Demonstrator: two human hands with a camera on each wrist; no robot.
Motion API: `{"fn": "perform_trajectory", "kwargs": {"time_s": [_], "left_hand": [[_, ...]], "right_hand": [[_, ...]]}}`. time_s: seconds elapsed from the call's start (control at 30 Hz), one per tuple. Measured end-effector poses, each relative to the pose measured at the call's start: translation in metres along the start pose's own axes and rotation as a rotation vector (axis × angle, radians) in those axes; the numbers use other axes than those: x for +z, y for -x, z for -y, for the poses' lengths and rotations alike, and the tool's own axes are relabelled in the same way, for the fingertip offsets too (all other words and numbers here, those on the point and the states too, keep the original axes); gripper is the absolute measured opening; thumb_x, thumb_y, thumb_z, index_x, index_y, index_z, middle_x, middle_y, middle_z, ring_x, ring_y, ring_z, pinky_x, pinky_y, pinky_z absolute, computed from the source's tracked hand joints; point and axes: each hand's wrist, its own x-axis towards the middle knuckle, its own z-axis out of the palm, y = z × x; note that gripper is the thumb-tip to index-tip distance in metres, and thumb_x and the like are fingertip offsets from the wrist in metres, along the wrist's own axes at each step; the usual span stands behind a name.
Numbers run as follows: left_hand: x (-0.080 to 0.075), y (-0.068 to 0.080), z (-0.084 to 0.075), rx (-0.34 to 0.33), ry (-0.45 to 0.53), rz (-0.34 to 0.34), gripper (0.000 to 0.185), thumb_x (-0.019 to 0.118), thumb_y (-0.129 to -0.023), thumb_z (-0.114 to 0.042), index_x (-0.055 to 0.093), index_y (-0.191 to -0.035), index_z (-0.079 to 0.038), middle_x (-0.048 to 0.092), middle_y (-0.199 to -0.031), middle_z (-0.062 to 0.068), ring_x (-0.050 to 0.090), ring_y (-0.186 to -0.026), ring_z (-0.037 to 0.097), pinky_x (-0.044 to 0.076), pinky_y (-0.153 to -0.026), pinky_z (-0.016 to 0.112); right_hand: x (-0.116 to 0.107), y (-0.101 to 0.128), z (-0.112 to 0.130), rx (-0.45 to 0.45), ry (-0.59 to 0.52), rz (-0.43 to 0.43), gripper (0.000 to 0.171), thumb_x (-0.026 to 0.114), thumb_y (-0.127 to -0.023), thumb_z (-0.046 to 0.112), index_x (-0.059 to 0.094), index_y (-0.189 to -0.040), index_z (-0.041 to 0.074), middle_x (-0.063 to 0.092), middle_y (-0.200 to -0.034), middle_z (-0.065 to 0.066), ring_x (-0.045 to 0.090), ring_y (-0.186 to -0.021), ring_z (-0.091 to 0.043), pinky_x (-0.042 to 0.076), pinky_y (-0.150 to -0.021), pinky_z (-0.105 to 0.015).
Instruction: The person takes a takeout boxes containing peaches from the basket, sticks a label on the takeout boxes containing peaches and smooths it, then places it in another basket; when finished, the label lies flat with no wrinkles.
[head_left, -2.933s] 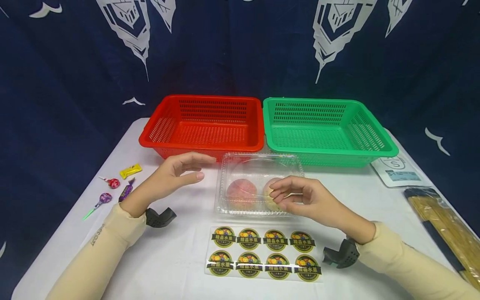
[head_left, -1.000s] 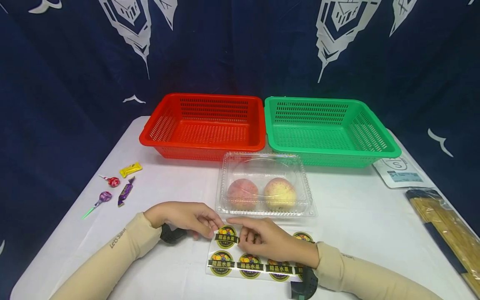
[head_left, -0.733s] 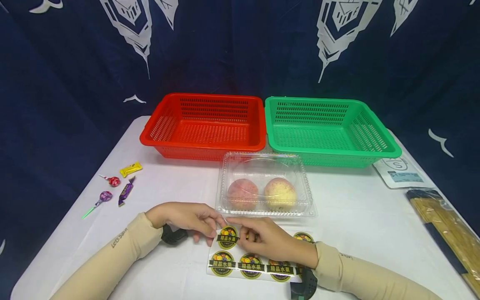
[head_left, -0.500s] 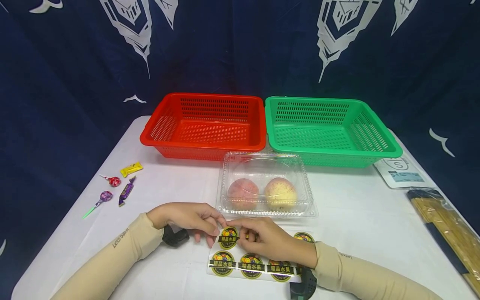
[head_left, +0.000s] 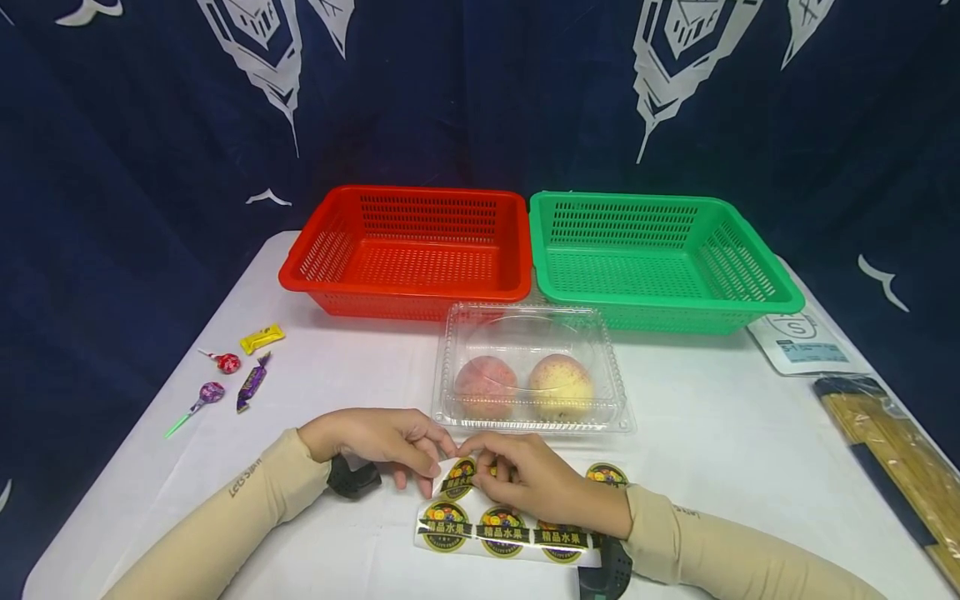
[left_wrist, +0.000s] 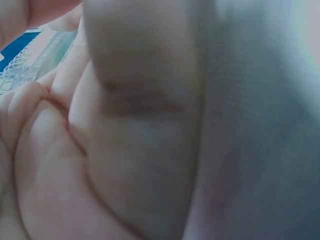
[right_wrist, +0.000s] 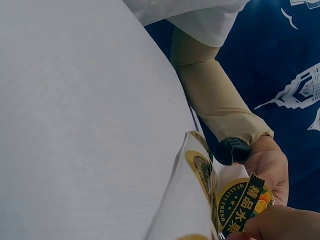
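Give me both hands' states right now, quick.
Left hand: fingers pinch the lifted corner of the sticker sheet.
Right hand: fingertips pinch the top-left sticker, part peeled off the sheet.

Sticker sheet (head_left: 517, 525), corner sticker (head_left: 458, 477) half-peeled

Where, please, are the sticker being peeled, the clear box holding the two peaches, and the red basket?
sticker (head_left: 459, 475), head view, on its printed face, lifted between both hands.
clear box (head_left: 525, 321), head view, on the far part of its closed lid.
red basket (head_left: 420, 267), head view, on its bare perforated floor.
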Motion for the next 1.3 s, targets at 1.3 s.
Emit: {"fn": "perform_trajectory", "kwargs": {"time_s": [1.3], "left_hand": [[-0.009, 0.003, 0.004, 0.004, -0.071, -0.098, 0.032, 0.067, -0.099, 0.001, 0.063, -0.129, 0.012, 0.078, -0.084, 0.002, 0.067, -0.073, 0.005, 0.046, -0.06, 0.015]], "right_hand": [[-0.027, 0.002, 0.038, 0.006, 0.091, 0.02, 0.022, 0.076, -0.095, -0.004, 0.066, -0.094, 0.015, 0.065, -0.088, 0.006, 0.053, -0.07, 0.007, 0.053, -0.056, -0.018]]}}
